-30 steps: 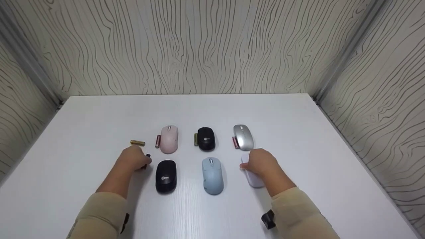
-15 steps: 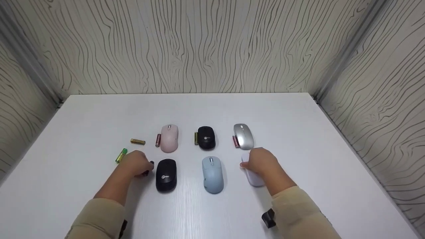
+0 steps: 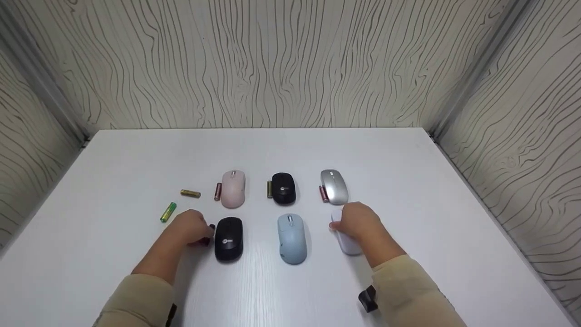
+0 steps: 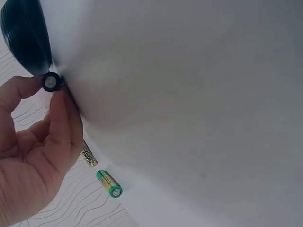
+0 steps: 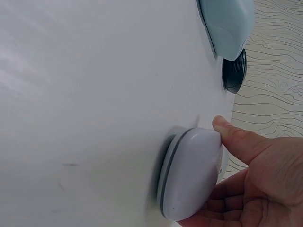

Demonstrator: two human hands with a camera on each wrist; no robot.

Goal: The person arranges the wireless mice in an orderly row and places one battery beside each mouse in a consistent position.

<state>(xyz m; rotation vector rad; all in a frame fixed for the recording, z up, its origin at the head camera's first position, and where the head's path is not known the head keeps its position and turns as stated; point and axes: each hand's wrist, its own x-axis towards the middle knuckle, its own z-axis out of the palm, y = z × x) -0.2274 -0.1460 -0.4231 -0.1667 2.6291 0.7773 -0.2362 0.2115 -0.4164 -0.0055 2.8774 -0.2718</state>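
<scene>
My left hand [image 3: 193, 226] pinches a dark battery [image 4: 51, 82] between thumb and fingers, its round end facing the left wrist camera. The battery is close beside the left edge of the front black mouse [image 3: 229, 239]. On the right, my right hand [image 3: 361, 221] grips a pale lavender-white mouse [image 5: 191, 172], thumb on one side and fingers on the other. That mouse sits on the white table, its far part covered by the hand in the head view. Left of my left hand lies a green-and-gold battery [image 3: 168, 212], with a gold battery [image 3: 190, 193] farther back.
A light blue mouse [image 3: 292, 239] stands between the hands. Behind it are a pink mouse [image 3: 233, 189], a smaller black mouse [image 3: 284, 188] and a silver mouse [image 3: 335, 187], each with a battery along its left side. Wood-grain panels [image 3: 254, 63] enclose the table.
My left hand has moved right and nearer with the dark battery, up to the black mouse. The green-and-gold battery, hidden at first, has come into view. My right hand stays on its mouse.
</scene>
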